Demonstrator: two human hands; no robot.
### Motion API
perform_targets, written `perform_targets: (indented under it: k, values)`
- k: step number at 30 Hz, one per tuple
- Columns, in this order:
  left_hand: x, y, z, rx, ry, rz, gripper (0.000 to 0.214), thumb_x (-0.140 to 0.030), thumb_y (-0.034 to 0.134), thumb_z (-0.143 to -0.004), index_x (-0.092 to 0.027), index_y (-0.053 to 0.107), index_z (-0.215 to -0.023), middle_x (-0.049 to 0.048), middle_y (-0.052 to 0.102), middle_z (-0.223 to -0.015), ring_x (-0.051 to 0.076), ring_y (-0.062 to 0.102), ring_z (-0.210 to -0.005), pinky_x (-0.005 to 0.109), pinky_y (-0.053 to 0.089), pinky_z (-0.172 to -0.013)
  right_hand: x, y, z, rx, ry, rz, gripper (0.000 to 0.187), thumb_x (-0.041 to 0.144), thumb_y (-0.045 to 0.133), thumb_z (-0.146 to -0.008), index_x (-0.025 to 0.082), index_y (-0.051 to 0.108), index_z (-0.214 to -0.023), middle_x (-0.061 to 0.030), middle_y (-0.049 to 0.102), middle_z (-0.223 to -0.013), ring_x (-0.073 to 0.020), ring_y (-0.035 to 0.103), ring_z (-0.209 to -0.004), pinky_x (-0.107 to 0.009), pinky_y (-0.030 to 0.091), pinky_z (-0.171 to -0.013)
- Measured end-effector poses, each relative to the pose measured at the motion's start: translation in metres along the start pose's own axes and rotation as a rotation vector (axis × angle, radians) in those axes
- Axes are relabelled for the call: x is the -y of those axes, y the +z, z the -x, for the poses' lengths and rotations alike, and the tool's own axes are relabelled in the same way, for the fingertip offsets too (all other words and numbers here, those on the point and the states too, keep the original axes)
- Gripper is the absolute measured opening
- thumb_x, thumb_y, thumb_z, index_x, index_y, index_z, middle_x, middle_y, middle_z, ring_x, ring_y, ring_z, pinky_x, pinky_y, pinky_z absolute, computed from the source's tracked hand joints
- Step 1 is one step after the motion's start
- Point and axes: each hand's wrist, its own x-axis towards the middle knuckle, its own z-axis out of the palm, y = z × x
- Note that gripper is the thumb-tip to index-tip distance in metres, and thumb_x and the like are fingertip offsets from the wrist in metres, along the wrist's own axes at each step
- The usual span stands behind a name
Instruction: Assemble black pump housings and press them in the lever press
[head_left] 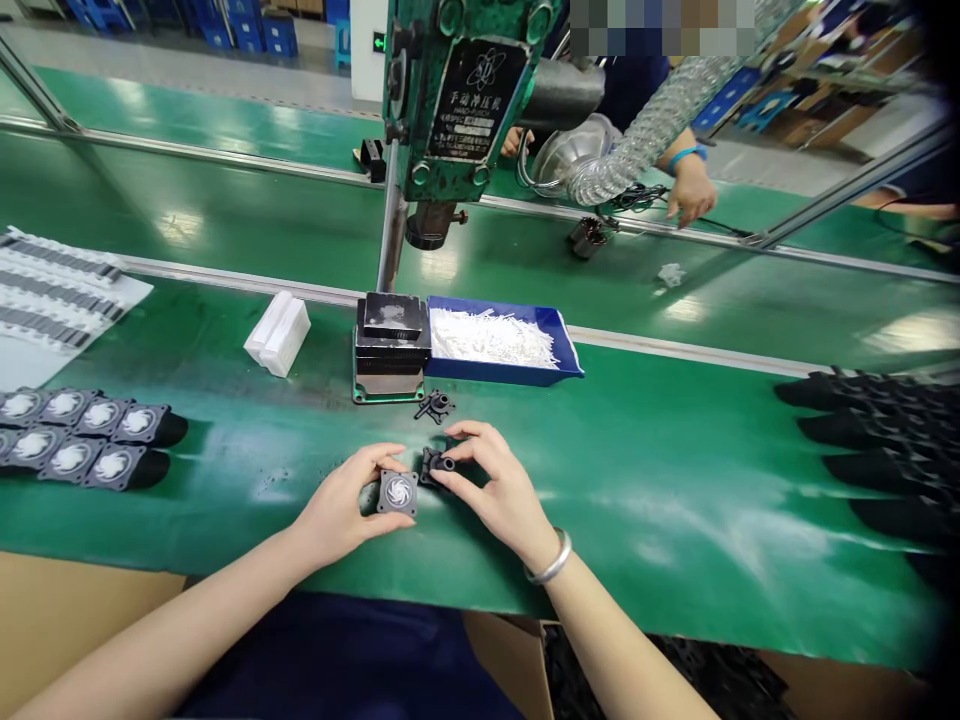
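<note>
Between the thumb and fingers of my left hand is a square black pump housing with a white swirl-shaped impeller facing up. Just right of it, my right hand pinches a black plastic cover with a round spout. The two parts sit close side by side above the green bench. Another black spouted cover lies on the bench beyond my right fingers. Behind it stands the black block of the press base, below the green hand press.
A blue tray of thin white pins stands beside the press base. White foam blocks lie left of it. Rows of housings with impellers line the left; black parts lie right. Across the rail, a co-worker's hand is visible.
</note>
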Motion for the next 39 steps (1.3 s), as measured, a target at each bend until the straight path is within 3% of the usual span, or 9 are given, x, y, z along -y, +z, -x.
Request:
perform_targets:
  k: [6,19,29,39]
  values:
    - [0.002,-0.001,-0.001,-0.005,0.061,-0.022,0.058,-0.035,0.074,-0.083,-0.025,0.045,-0.132,0.0068,0.065,-0.112,0.023,0.065,-0.106,0.036,0.054,-0.093,0.043,-0.001,-0.011,0.087,-0.261,-0.081,0.015,0.025,0.070,-0.087,0.025,0.061,-0.099,-0.0045,0.070,-0.105,-0.0206,0.061,-0.110,-0.041,0.051,-0.097]
    - [0.004,0.000,0.000,-0.017,0.085,-0.054,0.057,-0.029,0.072,-0.085,-0.028,0.043,-0.134,0.0057,0.063,-0.120,0.022,0.064,-0.109,0.037,0.053,-0.096,0.045,0.012,-0.010,0.080,-0.370,0.077,0.014,0.016,0.066,-0.090,0.018,0.058,-0.101,-0.0086,0.067,-0.103,-0.0231,0.057,-0.111,-0.045,0.053,-0.098]
    - [0.002,-0.001,0.000,-0.005,0.107,-0.075,0.059,-0.028,0.074,-0.084,-0.028,0.043,-0.135,0.0062,0.062,-0.121,0.023,0.063,-0.110,0.039,0.053,-0.097,0.044,0.016,-0.009,0.162,-0.205,0.005,0.014,0.026,0.068,-0.090,0.021,0.057,-0.097,-0.0060,0.065,-0.097,-0.0221,0.060,-0.106,-0.042,0.052,-0.093]
    - [0.003,-0.004,0.002,-0.016,0.146,-0.148,0.062,-0.027,0.077,-0.081,-0.029,0.044,-0.133,0.0040,0.064,-0.121,0.022,0.065,-0.109,0.036,0.054,-0.096,0.039,0.023,-0.006,0.126,-0.240,-0.005,0.016,0.029,0.067,-0.090,0.022,0.056,-0.099,-0.0057,0.066,-0.100,-0.0215,0.060,-0.107,-0.041,0.052,-0.094]
